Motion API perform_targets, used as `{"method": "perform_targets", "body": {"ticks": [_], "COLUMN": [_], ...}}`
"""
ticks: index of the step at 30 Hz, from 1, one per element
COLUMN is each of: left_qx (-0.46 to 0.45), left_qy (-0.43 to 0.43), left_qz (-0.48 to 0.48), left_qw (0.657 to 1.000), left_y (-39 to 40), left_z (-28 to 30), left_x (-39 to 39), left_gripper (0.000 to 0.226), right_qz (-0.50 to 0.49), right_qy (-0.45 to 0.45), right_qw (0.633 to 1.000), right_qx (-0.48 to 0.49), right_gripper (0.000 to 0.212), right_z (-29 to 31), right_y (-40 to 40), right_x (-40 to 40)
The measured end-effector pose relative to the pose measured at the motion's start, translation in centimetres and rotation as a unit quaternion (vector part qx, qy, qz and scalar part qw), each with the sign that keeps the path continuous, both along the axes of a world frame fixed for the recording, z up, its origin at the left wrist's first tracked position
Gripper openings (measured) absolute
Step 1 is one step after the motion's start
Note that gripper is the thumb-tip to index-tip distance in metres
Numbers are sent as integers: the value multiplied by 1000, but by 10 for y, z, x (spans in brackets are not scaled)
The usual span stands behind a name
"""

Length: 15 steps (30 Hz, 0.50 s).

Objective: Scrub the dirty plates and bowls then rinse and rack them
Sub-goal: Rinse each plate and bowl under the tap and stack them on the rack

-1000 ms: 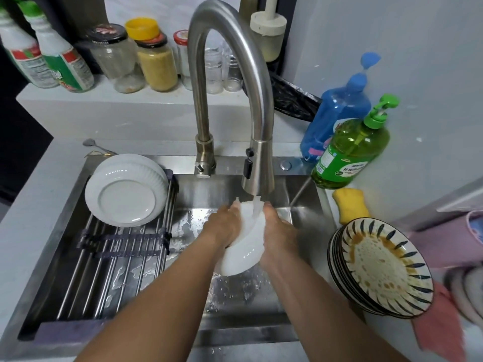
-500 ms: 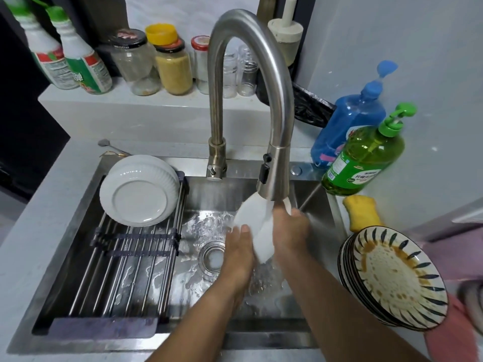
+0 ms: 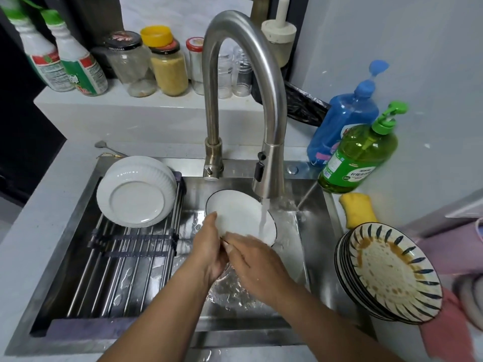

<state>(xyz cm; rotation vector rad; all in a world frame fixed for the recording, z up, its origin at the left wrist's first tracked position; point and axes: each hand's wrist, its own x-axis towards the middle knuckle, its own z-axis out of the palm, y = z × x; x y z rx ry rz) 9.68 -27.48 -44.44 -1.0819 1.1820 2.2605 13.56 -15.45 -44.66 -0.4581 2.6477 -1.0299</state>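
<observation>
the plate (image 3: 240, 215) in hand is white with a thin dark rim, held tilted over the sink (image 3: 308, 231) basin with its face toward the camera, and the stream from the tap (image 3: 269, 176) falls onto its right side. the left hand (image 3: 209, 246) holds it at the lower left edge, fingers (image 3: 211, 220) spread flat up against the face. the right hand (image 3: 256, 265) lies across the bottom edge, its fingers pressed to the rim beside the left thumb; whether they curl round behind the plate cannot be told. the face looks clean, so this reads as the rinse stage for this piece.

to the left, a rack (image 3: 130, 246) of metal rods spans the sink, and a stack of white bowls (image 3: 136, 192) leans on it at the far end, bottoms facing out: those look washed and racked. most of the rack is bare.

to the right, on the desk (image 3: 31, 231) just beside the sink, a stack of patterned plates (image 3: 392, 270) waits; the top one carries brown sauce stains, so these are unscrubbed. a yellow sponge (image 3: 358, 210) lies behind them, near the green soap bottle (image 3: 360, 155).

my judgement: the bowls are done, one plate is nearly ready to rack, and the whole dirty stack is left.
</observation>
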Motion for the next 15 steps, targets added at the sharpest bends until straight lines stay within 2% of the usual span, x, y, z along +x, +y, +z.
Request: {"method": "perform_targets", "body": {"ticks": [3, 7, 8, 10, 12, 15], "left_qx": [-50, -101, -95, -73, -34, -5], "left_qy": [23, 65, 69, 70, 66, 72], "left_qz": [8, -22, -34, -54, -69, -80], "left_qw": [998, 993, 992, 993, 995, 994], "left_y": [-1, 5, 8, 13, 17, 17], "left_z": [-10, -17, -15, -12, -12, -14], "left_x": [1, 14, 18, 24, 25, 19], "left_gripper": [46, 52, 55, 62, 68, 70], "right_qz": [-6, -1, -5, -19, 15, 92], "right_qy": [4, -23, -32, -65, -100, -109], "right_qw": [993, 968, 966, 966, 966, 971], "right_qx": [117, 248, 257, 250, 237, 190], "right_gripper": [51, 84, 83, 68, 56, 53], "right_z": [-8, -17, -18, -10, 1, 19], "right_y": [14, 33, 35, 31, 20, 4], "right_x": [1, -16, -25, -42, -52, -48]}}
